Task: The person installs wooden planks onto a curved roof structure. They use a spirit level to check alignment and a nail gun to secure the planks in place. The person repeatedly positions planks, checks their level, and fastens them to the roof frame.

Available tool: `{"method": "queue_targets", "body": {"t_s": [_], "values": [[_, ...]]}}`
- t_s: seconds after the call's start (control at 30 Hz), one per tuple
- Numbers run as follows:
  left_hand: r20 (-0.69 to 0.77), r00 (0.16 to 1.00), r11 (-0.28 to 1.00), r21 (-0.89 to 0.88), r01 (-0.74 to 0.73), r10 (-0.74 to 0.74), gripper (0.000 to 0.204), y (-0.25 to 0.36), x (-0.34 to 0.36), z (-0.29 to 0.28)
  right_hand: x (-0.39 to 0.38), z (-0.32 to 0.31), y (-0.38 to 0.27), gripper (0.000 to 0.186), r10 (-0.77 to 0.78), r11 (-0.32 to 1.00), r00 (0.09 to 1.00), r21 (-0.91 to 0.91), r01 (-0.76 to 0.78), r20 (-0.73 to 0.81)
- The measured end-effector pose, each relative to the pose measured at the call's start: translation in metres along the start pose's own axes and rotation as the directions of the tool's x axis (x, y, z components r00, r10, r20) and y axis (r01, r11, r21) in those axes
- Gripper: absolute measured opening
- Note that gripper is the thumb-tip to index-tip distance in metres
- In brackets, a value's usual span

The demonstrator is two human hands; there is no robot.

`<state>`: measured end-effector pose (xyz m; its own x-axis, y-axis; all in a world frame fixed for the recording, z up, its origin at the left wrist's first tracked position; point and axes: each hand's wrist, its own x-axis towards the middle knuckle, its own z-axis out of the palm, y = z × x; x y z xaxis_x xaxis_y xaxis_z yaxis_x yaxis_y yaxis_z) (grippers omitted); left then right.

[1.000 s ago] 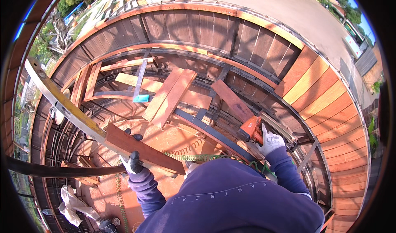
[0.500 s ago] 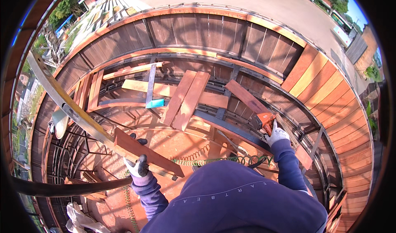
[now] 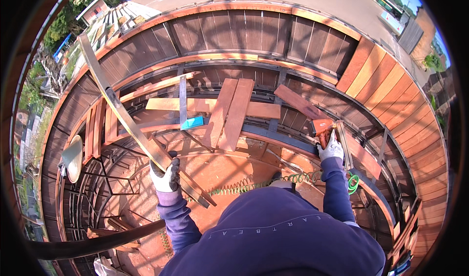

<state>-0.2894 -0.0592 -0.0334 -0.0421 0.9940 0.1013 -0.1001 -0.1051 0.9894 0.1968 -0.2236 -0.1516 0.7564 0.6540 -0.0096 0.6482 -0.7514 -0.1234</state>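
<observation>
My left hand (image 3: 166, 176), in a white glove with dark fingertips, is closed round a long narrow wooden board (image 3: 129, 122). The board slants from near my chest up past the far left wall. My right hand (image 3: 331, 149), in a similar glove, grips an orange nail gun (image 3: 323, 127), its long magazine on the right side. The gun is just over a reddish board (image 3: 299, 101) on the right; I cannot tell whether they touch. A green coiled hose (image 3: 308, 177) runs below my right forearm.
A curved plank wall (image 3: 234, 34) rings the space, with orange planks (image 3: 391, 97) on the right. Loose boards (image 3: 234, 115) lie across the curved frame ahead, beside a square (image 3: 183, 100) with a turquoise handle (image 3: 191, 123). A dark curved bar (image 3: 93, 244) crosses at lower left.
The long board has swung to the right at its far end and shows its narrow edge more. My left hand has moved slightly up. The nail gun has turned and shifted right.
</observation>
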Motion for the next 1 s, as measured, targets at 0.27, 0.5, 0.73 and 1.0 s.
{"method": "queue_targets", "body": {"t_s": [0.27, 0.5, 0.73, 1.0], "values": [[0.093, 0.993, 0.987, 0.155, 0.051, -0.066, 0.036, -0.028, 0.056, 0.032, 0.002, 0.007, 0.016, 0.1, -0.012, 0.968, 1.0, 0.252, 0.015, -0.011], [0.146, 0.988, 0.994, 0.093, -0.062, 0.048, 0.034, -0.029, 0.102, 0.057, -0.003, -0.027, -0.009, 0.098, -0.103, 0.948, 0.898, 0.232, 0.219, -0.427], [0.387, 0.922, 0.959, -0.265, 0.097, 0.014, 0.048, 0.001, 0.143, 0.129, -0.01, -0.089, -0.157, 0.091, -0.637, 0.435, 0.737, 0.683, 0.587, -0.228], [0.533, 0.841, 0.943, -0.32, 0.097, 0.095, 0.041, 0.012, 0.188, 0.167, -0.022, -0.06, -0.275, 0.09, -0.774, -0.108, 0.632, 0.991, -0.075, -0.037]]}}
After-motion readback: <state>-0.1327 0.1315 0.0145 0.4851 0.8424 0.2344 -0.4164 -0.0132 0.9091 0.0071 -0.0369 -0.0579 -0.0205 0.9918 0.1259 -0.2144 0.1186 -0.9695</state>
